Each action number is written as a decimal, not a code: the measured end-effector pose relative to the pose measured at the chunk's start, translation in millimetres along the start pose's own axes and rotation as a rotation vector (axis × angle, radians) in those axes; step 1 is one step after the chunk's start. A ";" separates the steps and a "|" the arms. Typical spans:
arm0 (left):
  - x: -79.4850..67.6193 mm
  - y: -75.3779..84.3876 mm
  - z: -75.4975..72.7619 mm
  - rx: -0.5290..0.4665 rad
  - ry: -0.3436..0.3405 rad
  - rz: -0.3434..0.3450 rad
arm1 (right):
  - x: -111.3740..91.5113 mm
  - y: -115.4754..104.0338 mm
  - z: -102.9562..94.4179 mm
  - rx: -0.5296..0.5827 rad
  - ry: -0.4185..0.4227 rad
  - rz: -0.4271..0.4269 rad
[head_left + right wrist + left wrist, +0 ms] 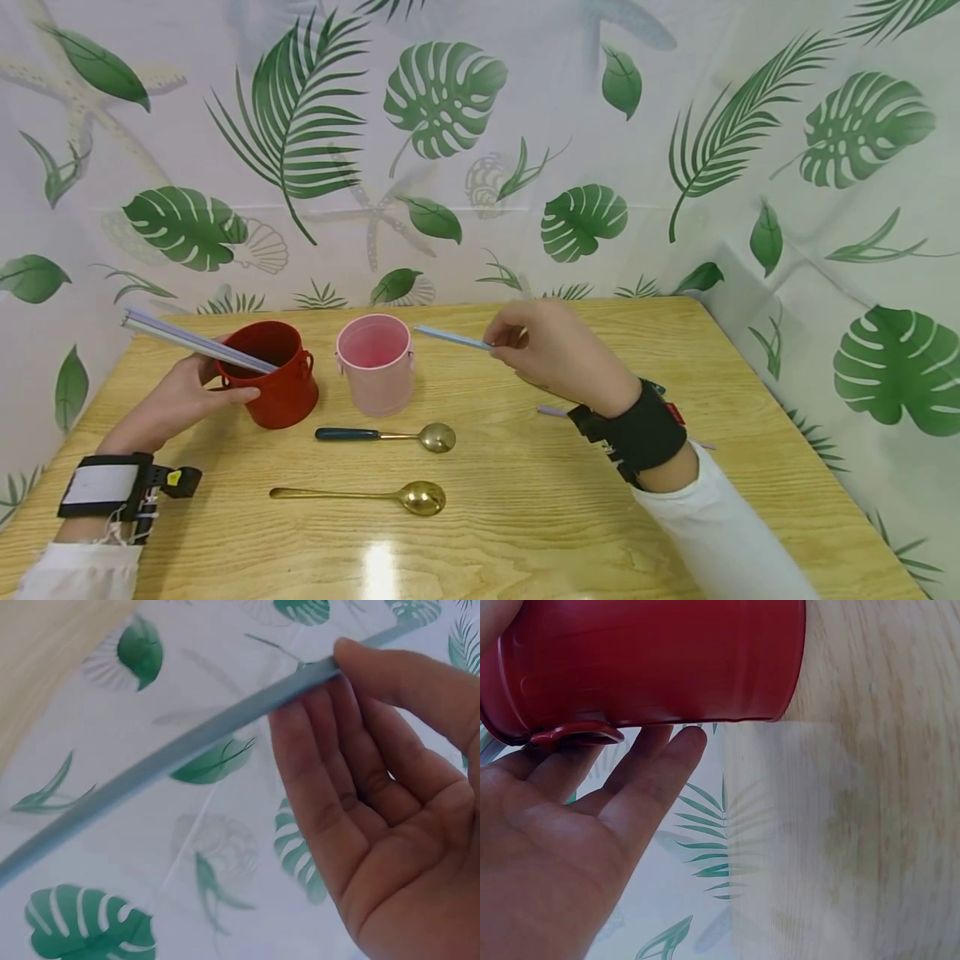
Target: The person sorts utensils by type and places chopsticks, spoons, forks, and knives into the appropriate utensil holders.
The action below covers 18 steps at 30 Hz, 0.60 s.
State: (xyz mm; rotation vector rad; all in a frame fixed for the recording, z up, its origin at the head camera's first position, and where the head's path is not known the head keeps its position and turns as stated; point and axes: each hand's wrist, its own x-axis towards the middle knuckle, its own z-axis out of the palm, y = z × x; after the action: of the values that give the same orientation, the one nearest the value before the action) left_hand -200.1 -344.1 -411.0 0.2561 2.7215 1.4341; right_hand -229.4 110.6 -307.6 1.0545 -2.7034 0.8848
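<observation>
My left hand grips the red bucket at its left side, thumb across the front. In the left wrist view, the fingers touch the bucket's wall beside a small handle loop. Several pale lilac and whitish straws lean out of this bucket toward the left. Between thumb and fingertips my right hand pinches a light blue straw, held above the table and pointing left. Its far end is near the rim of a pink bucket. The right wrist view shows this straw slanting across.
Two spoons lie in front of the buckets: one with a dark blue handle and a gold one. A purple straw lies on the wooden table, partly hidden under the right wrist. Leaf-patterned cloth hangs behind and alongside.
</observation>
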 end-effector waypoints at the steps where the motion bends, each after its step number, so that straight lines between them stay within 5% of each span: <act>1: 0.0 -0.2 0.3 -0.001 0.000 0.002 | 3.8 -4.7 0.5 0.002 0.011 -0.022; 10: 1.6 -0.8 0.5 -0.004 -0.002 0.021 | 35.1 -38.3 5.4 0.037 0.130 -0.246; 18: 2.1 -2.9 -0.2 -0.006 0.000 0.022 | 55.4 -60.9 13.6 0.195 0.222 -0.399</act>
State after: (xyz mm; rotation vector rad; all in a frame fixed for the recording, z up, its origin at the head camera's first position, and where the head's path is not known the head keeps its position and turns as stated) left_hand -202.6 -345.5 -413.2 0.2871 2.7222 1.4476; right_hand -230.2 34.7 -273.0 1.3763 -2.1542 1.1212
